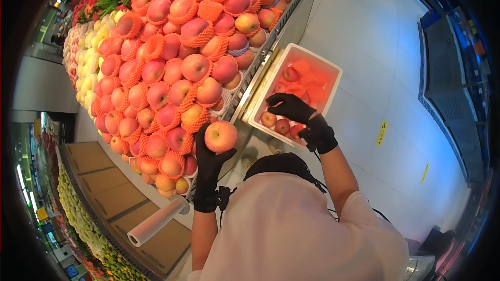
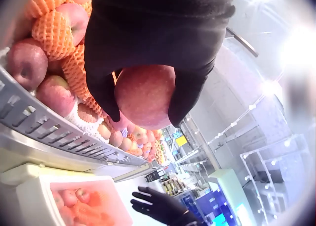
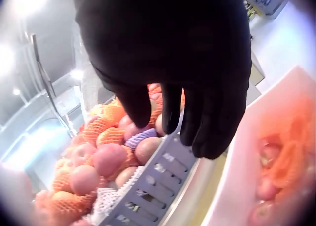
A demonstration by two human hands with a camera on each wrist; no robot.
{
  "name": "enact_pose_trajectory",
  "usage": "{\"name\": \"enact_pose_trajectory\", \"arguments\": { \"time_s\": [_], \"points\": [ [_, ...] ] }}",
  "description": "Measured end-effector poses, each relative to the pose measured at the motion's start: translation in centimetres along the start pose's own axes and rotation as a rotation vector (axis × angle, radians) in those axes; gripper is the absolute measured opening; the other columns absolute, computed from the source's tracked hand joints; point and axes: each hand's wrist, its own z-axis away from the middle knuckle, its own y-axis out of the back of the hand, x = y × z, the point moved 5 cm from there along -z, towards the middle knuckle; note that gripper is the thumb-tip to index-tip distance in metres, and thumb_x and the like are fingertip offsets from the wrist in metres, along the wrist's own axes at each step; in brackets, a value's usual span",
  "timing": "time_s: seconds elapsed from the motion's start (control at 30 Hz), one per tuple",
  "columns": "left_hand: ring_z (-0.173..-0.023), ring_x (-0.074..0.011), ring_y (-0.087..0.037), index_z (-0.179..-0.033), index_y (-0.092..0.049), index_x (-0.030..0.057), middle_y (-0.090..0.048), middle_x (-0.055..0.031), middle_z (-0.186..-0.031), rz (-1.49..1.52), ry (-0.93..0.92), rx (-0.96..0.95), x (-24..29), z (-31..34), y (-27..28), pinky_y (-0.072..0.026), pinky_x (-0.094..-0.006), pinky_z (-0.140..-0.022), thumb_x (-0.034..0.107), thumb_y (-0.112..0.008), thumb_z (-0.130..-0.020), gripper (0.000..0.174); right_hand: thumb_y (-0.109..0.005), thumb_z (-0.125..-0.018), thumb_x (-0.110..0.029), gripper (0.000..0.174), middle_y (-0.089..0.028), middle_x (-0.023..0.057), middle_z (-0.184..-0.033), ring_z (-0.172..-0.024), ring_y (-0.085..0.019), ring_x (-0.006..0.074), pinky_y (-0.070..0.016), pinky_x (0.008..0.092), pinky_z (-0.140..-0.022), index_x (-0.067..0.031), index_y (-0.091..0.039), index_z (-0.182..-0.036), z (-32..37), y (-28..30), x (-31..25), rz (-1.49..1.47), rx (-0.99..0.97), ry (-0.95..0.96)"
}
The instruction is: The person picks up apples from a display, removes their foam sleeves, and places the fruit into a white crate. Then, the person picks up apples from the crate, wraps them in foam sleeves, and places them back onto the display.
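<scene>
Beside the heaped apples (image 1: 196,67), the left hand (image 1: 206,162) gripped a bare apple (image 1: 221,136) around its sides, a sensible hold for fruit probably firm, slick-skinned and easily bruised, while the right hand (image 1: 293,106), holding nothing, hung near the white box (image 1: 317,56).

Gripped apple (image 1: 221,137) — red blushed with yellow — contrasts with the black-gloved left hand (image 1: 207,162); beside the grip, red apples (image 1: 195,67) wear orange lattice-patterned nets (image 2: 53,35); right of it, a white box (image 1: 317,56).
</scene>
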Motion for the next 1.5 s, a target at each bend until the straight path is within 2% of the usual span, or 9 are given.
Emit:
{"name": "enact_pose_trajectory", "arguments": {
  "time_s": [0.13, 0.27, 0.6, 0.67, 0.93, 1.27, 1.4, 1.43, 1.5],
  "points": [
    [-0.111, -0.0214, -0.056, -0.132, -0.042, 0.0015, -0.054, -0.0097, -0.122, -0.017, 0.004, -0.042, 0.1, -0.7, -4.1, -0.0475, -0.0361, -0.096, 0.012, -0.089, -0.059, 0.087, -0.078, -0.081, -0.037, 0.077, -0.056, 0.0195, -0.132, -0.121, -0.056, 0.0287, -0.0434, 0.0352, -0.104, -0.0016, -0.044, -0.141, 0.9, -6.1, -5.0, 0.095, -0.248, -0.008],
    [-0.108, -0.0195, -0.057, -0.128, -0.045, 0.0018, -0.056, -0.0092, -0.119, -0.022, -0.015, -0.097, -0.4, -1.2, -7.3, -0.0488, -0.0348, -0.093, 0.013, -0.088, -0.063, 0.079, -0.083, -0.071, -0.024, 0.065, -0.064, 0.0129, -0.114, -0.105, -0.062, 0.0216, -0.0486, 0.0337, -0.094, -0.0001, -0.053, -0.124, 1.2, -7.8, -7.4, -0.125, -0.303, 0.233],
    [-0.117, -0.0237, -0.053, -0.144, -0.034, 0.0040, -0.048, -0.0133, -0.135, -0.089, 0.062, -0.173, 0.5, -0.7, -10.3, -0.0479, -0.0388, -0.099, 0.008, -0.086, -0.069, 0.091, -0.082, -0.065, -0.023, 0.053, -0.066, 0.0151, -0.099, -0.095, -0.066, 0.0261, -0.0512, 0.0339, -0.084, -0.0006, -0.057, -0.106, 1.9, -2.7, -4.2, -0.008, -0.086, 0.203],
    [-0.118, -0.0239, -0.052, -0.145, -0.034, 0.0041, -0.047, -0.0133, -0.136, -0.088, 0.120, -0.134, 0.1, -0.5, -9.5, -0.0485, -0.0381, -0.098, 0.004, -0.083, -0.071, 0.089, -0.082, -0.065, -0.026, 0.052, -0.067, 0.0154, -0.097, -0.094, -0.066, 0.0281, -0.0514, 0.0360, -0.083, -0.0018, -0.058, -0.104, 2.7, -0.4, -3.6, 0.077, 0.107, 0.228],
    [-0.104, -0.0191, -0.057, -0.133, -0.047, -0.0001, -0.055, -0.0104, -0.122, 0.078, 0.336, 0.157, -5.7, 4.6, -1.2, -0.0529, -0.0334, -0.089, 0.000, -0.068, -0.084, 0.053, -0.085, -0.058, -0.031, 0.089, -0.057, 0.0235, -0.123, -0.116, -0.058, 0.0349, -0.0493, 0.0410, -0.095, -0.0023, -0.045, -0.132, 3.6, 12.7, 8.7, 0.323, 0.504, -0.242],
    [-0.106, -0.0196, -0.059, -0.132, -0.050, 0.0007, -0.056, -0.0111, -0.121, 0.195, 0.441, 0.324, -6.0, 7.8, -0.5, -0.0542, -0.0351, -0.090, 0.003, -0.064, -0.089, 0.045, -0.086, -0.054, -0.044, 0.108, -0.051, 0.0235, -0.134, -0.122, -0.056, 0.0357, -0.0483, 0.0425, -0.100, -0.0016, -0.037, -0.140, 2.2, 11.6, 15.1, 0.527, 0.322, -0.745],
    [-0.106, -0.0196, -0.059, -0.132, -0.050, 0.0007, -0.056, -0.0112, -0.120, 0.195, 0.440, 0.335, -5.7, 7.8, -0.7, -0.0539, -0.0356, -0.091, 0.004, -0.065, -0.089, 0.045, -0.080, -0.060, -0.035, 0.080, -0.061, 0.0213, -0.122, -0.112, -0.061, 0.0385, -0.0522, 0.0428, -0.093, -0.0038, -0.050, -0.126, 0.0, 8.9, 19.4, 0.725, 0.315, -0.768],
    [-0.105, -0.0194, -0.059, -0.132, -0.050, 0.0006, -0.056, -0.0111, -0.120, 0.197, 0.438, 0.334, -5.7, 7.9, -0.7, -0.0539, -0.0357, -0.091, 0.004, -0.065, -0.089, 0.045, -0.074, -0.066, -0.024, 0.057, -0.067, 0.0192, -0.108, -0.103, -0.066, 0.0348, -0.0542, 0.0411, -0.085, -0.0041, -0.057, -0.117, -0.2, 8.4, 20.9, 0.718, 0.281, -0.786],
    [-0.104, -0.0191, -0.058, -0.132, -0.050, 0.0005, -0.056, -0.0110, -0.120, 0.204, 0.446, 0.332, -5.6, 8.2, -0.9, -0.0539, -0.0359, -0.091, 0.004, -0.065, -0.089, 0.046, -0.078, -0.064, -0.028, 0.057, -0.070, 0.0169, -0.100, -0.097, -0.069, 0.0303, -0.0557, 0.0386, -0.081, -0.0063, -0.063, -0.115, 0.8, 7.3, 26.6, 0.152, 0.299, -0.727]
  ]
}}
